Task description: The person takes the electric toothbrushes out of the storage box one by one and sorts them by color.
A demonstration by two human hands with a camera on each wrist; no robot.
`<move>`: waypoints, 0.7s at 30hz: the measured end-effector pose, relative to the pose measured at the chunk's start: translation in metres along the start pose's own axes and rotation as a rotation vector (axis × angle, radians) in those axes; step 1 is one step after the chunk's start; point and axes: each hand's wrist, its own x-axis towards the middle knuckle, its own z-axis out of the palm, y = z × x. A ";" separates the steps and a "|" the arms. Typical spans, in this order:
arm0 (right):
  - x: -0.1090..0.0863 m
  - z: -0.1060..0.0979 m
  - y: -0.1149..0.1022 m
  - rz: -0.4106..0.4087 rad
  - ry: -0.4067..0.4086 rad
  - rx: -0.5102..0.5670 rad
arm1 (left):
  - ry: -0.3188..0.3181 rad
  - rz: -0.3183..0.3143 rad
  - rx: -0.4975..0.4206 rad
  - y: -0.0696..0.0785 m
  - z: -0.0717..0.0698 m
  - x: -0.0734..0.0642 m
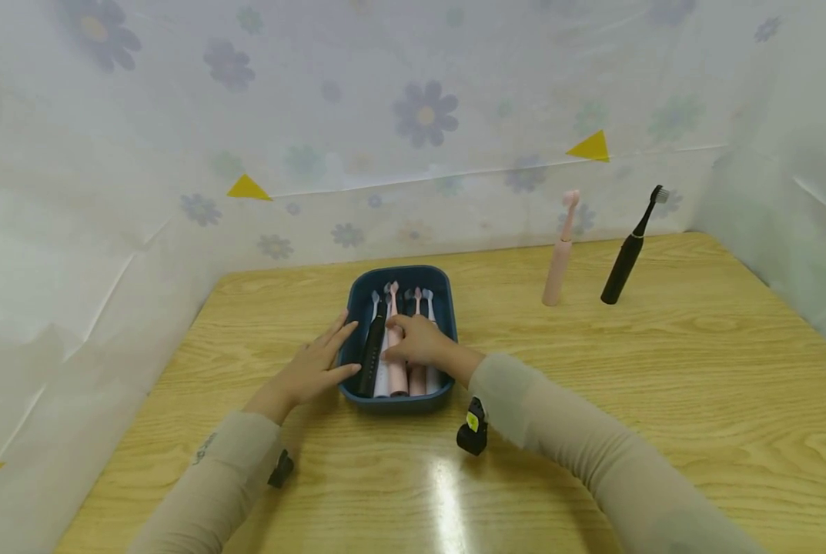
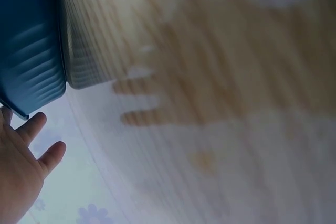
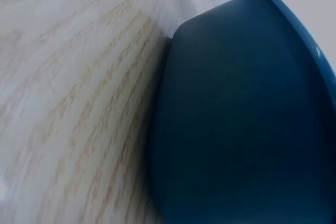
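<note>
A dark blue bin [image 1: 399, 406] on the table holds several electric toothbrushes lying side by side. My right hand [image 1: 423, 340] reaches in over the bin's right side, its thumb and fingers around the handle of a pink electric toothbrush [image 1: 398, 377]. Left of that lie a white toothbrush [image 1: 381, 382] and a black one [image 1: 370, 360]; another pink one [image 1: 417, 380] and a white one [image 1: 433, 380] lie to the right, partly hidden by the hand. With fingers spread and straight, my left hand [image 1: 309, 369] is at the bin's left rim. The left wrist view shows its fingertips near the bin wall [image 2: 34, 61].
At the back right, a pink electric toothbrush [image 1: 557, 269] and a black one [image 1: 622, 269] stand upright on the wood-grain table [image 1: 697, 385]. White flowered sheeting [image 1: 343, 138] with yellow triangles walls the back and sides.
</note>
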 end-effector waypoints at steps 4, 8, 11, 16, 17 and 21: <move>-0.001 0.001 -0.002 0.000 0.024 -0.088 | -0.001 -0.006 -0.007 0.000 0.000 0.000; -0.003 0.003 -0.004 0.002 0.049 -0.143 | -0.003 -0.007 -0.010 -0.001 0.000 0.000; -0.003 0.003 -0.005 0.000 0.063 -0.139 | -0.002 -0.005 -0.009 -0.001 0.000 -0.001; -0.003 0.004 -0.005 0.056 0.089 -0.041 | -0.001 0.000 0.002 -0.001 0.000 0.000; -0.003 0.003 -0.004 0.073 0.096 -0.020 | -0.004 -0.002 0.002 -0.001 0.001 0.000; -0.003 0.001 -0.003 0.117 0.118 0.044 | -0.011 -0.007 0.000 -0.001 0.001 0.001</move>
